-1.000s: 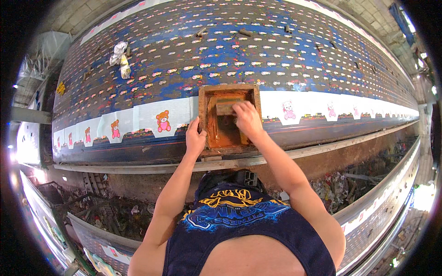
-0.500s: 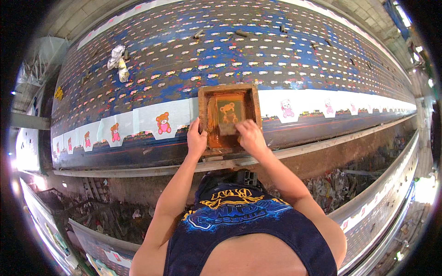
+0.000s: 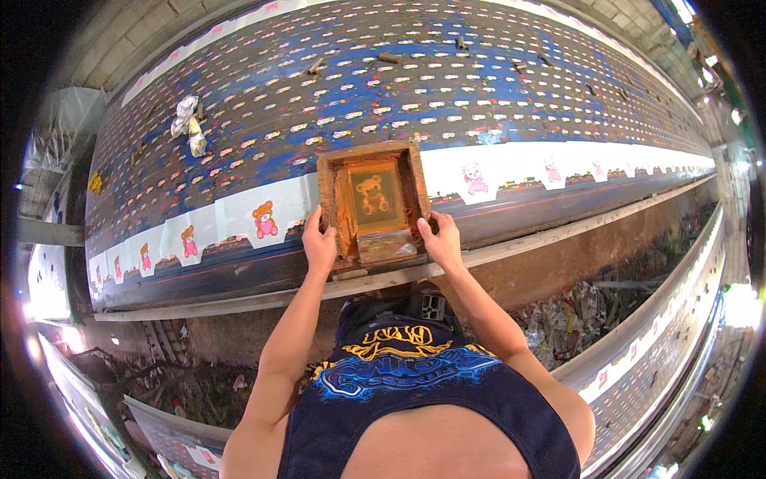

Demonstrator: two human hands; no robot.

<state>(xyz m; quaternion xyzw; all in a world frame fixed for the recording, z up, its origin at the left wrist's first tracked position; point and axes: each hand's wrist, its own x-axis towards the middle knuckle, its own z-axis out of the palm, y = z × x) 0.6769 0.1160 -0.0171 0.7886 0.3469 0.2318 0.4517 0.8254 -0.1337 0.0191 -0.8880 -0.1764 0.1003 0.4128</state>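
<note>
A wooden screen-printing frame lies over the near edge of the long printing table, its orange-stained mesh showing a bear-shaped stencil. My left hand grips the frame's left side near its lower corner. On the opposite side, my right hand is closed on the right rail, thumb on top. A flat, pale squeegee-like blade rests inside the frame at its near end, with neither hand on it. White fabric pieces printed with brown-and-pink bears line the table to the left; to the right, bears on the white pieces show mainly pink.
The dark, paint-speckled table stretches far to both sides. A crumpled white-and-yellow rag and several small dark blocks lie on it. A ledge runs along its near edge, above a littered trench. Another printing table stands at lower right.
My right hand has let go of the blade and moved to the frame's right rail. The blade now lies at the near end. The whole view has shifted slightly.
</note>
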